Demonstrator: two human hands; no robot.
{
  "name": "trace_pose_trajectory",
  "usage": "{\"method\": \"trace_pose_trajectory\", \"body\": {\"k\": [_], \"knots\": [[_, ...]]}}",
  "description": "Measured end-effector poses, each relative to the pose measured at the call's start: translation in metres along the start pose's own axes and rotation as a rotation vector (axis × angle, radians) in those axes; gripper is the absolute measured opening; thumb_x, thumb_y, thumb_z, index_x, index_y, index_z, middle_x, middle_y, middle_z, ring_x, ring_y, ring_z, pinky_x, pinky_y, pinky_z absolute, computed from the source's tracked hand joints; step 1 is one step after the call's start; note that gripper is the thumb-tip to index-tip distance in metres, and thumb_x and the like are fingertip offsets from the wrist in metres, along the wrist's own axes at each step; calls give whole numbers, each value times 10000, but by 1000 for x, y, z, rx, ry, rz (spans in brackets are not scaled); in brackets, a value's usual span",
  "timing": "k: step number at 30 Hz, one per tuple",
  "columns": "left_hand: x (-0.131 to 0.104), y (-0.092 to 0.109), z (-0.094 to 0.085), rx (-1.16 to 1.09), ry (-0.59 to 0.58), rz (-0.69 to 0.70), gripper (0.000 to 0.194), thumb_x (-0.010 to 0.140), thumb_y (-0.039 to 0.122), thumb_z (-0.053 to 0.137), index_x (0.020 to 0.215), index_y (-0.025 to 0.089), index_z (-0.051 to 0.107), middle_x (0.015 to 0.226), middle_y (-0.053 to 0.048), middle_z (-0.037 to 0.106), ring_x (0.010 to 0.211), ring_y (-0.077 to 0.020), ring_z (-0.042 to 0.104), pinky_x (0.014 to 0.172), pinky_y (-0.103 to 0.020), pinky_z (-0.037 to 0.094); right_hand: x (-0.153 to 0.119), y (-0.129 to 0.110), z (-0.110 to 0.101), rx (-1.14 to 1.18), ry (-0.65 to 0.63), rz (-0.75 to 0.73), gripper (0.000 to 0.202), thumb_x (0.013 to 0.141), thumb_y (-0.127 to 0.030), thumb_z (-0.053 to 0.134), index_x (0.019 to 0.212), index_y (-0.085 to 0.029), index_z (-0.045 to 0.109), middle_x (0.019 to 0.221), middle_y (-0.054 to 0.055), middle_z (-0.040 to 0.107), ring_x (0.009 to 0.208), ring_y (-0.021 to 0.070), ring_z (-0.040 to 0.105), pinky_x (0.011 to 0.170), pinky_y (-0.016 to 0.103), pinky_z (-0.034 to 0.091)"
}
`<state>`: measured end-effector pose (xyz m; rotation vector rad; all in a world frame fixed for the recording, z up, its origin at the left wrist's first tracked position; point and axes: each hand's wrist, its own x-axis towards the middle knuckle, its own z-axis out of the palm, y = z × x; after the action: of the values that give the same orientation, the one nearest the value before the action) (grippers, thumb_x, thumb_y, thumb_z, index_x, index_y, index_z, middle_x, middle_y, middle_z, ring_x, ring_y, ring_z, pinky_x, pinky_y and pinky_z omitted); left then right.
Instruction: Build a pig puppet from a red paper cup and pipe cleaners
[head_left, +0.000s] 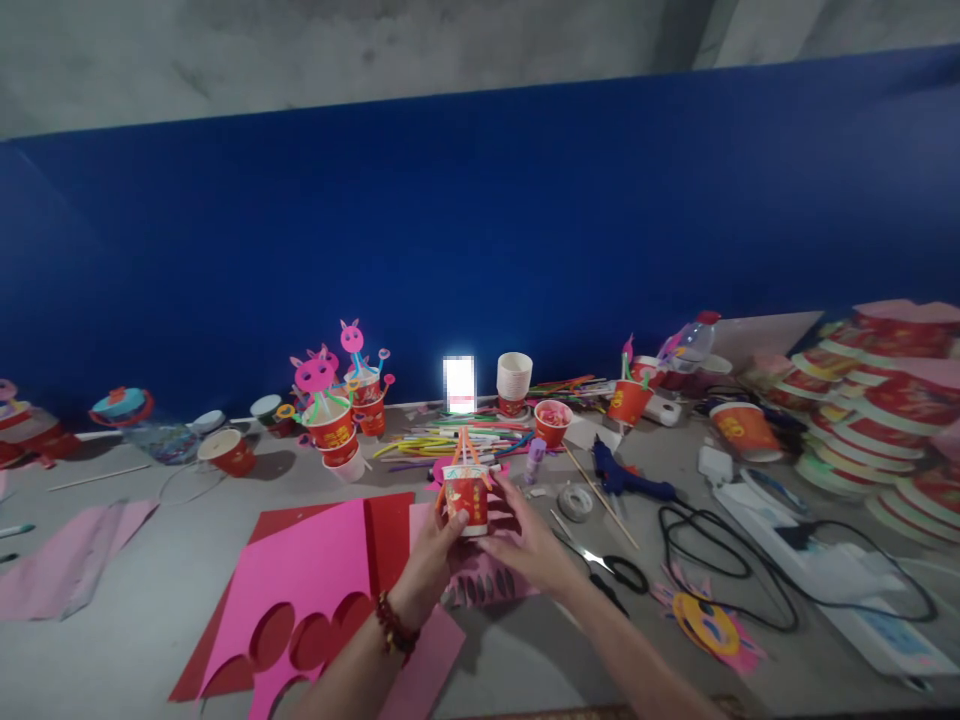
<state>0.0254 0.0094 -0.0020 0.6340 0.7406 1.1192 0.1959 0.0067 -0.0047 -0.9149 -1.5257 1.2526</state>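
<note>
A red paper cup (466, 503) with a white rim is held upright just above the table. Orange pipe cleaners (465, 447) rise from its top, and shorter orange ends show at its sides. My left hand (439, 545) grips the cup from the left, thumb across its front. On the other side, my right hand (529, 535) curves round the cup, fingertips by its right wall and thumb near its base. Behind the cup lies a bright pink paper piece, partly hidden. Beneath my hands are pink sheets and a row of small grey pieces (480, 588).
Pink card with round holes (315, 560) lies at left. At right are scissors (607, 567), clear tape (575, 501), a blue glue gun (626, 473), its black cord and a power strip (817, 570). Behind are pipe cleaners, stacked cups (514, 378) and pink-headed cup figures (326, 415).
</note>
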Motion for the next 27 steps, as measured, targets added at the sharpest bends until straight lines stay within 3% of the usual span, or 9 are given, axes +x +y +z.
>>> {"method": "trace_pose_trajectory", "body": {"k": [5,11,16,20,24,27], "knots": [[3,0,0,-138,16,-103,465,742,398,820,1085,135,649,880,-95,779,741,-207,738,695,-306,582,7,6,11,28,55,56,647,816,-321,699,1412,-265,452,1297,125,612,1089,267,682,937,480,569],[2,6,-5,-155,21,-104,314,799,294,765,1066,163,663,903,-67,781,786,-192,736,743,-304,577,10,9,11,16,80,102,538,802,-293,673,1319,-233,536,1162,108,691,1017,267,699,894,452,583],[3,6,-6,-115,28,-62,407,784,315,805,1136,189,643,963,-69,780,824,-198,737,757,-306,569,6,11,9,0,83,92,540,814,-315,655,1335,-239,536,1179,109,688,1016,269,697,838,427,605],[-2,17,-10,59,96,62,485,770,323,824,1200,206,634,1114,-95,761,940,-225,731,780,-299,556,-1,20,2,-97,92,60,501,864,-360,629,1343,-237,556,1210,119,687,1007,259,701,831,409,608],[-23,32,-26,234,207,111,567,758,349,832,1264,255,595,1197,-65,736,942,-209,725,693,-258,553,-10,30,-3,-205,81,37,389,882,-364,624,1247,-230,635,1180,115,718,958,259,710,839,405,592],[-38,33,-45,276,254,9,612,754,389,834,1282,254,557,1127,-73,751,928,-234,744,737,-312,589,-16,32,-2,-327,23,22,330,890,-319,616,1203,-231,671,1170,105,734,975,263,708,848,381,575]]}}
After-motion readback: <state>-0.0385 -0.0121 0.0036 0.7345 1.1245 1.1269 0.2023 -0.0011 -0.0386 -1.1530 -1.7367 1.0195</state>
